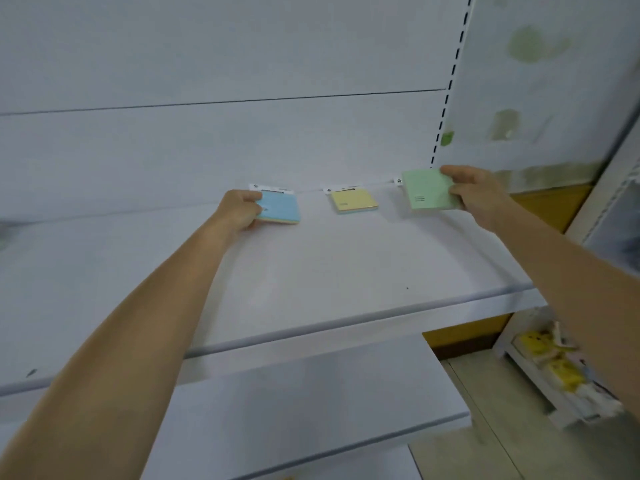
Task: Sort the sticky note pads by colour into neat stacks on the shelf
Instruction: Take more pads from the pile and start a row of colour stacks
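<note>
1. Here, a white shelf (311, 271) carries pads along its back.
2. The right hand (474, 192) has its fingers pinching the tilted green pad (427, 190), back right.
3. The left hand (239, 207) has its fingers pinching the blue pad (280, 209), which lies flat.
4. The yellow pad (353, 200) lies between them, untouched.

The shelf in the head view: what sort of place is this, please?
Probably a shop, perhaps its stationery section. The white shelf meets a slotted upright of the kind used in store fittings, the yellow pad has a white printed tab, and a rack of packaged goods stands at the right.

Bare shelf (311, 271) lies open before the yellow pad (353, 199).
</note>
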